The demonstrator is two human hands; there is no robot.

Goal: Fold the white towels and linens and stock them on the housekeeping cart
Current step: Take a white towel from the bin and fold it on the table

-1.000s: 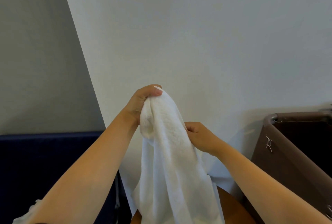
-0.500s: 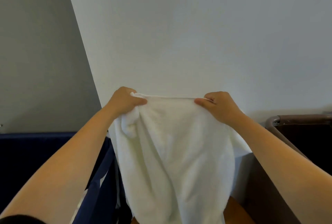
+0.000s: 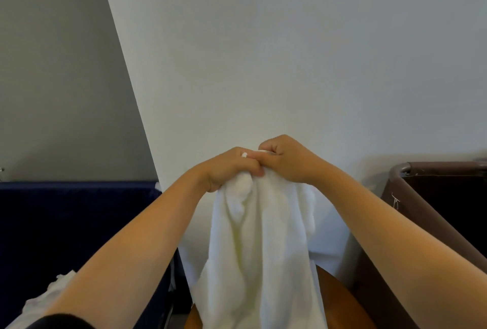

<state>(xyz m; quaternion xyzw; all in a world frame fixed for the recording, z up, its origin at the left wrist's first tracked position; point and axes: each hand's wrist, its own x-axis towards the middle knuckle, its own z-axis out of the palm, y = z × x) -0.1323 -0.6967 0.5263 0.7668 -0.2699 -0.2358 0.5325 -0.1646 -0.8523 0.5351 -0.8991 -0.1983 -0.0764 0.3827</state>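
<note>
A white towel [image 3: 261, 244] hangs in front of me, doubled over with its top edge gathered. My left hand [image 3: 232, 167] grips the upper left of that edge with curled fingers. My right hand [image 3: 286, 158] pinches the same edge right beside it, and the two hands touch. The towel's lower part falls out of view at the bottom of the frame.
A dark blue fabric bin [image 3: 79, 223] stands at the left with white linen [image 3: 50, 294] in it. A brown cart bin [image 3: 445, 196] is at the right. A wooden surface [image 3: 340, 299] lies below the towel. A pale wall fills the background.
A second ago the towel hung bunched; then my hands drew its top edge out wide. Now they have come together, bringing the two corners side by side.
</note>
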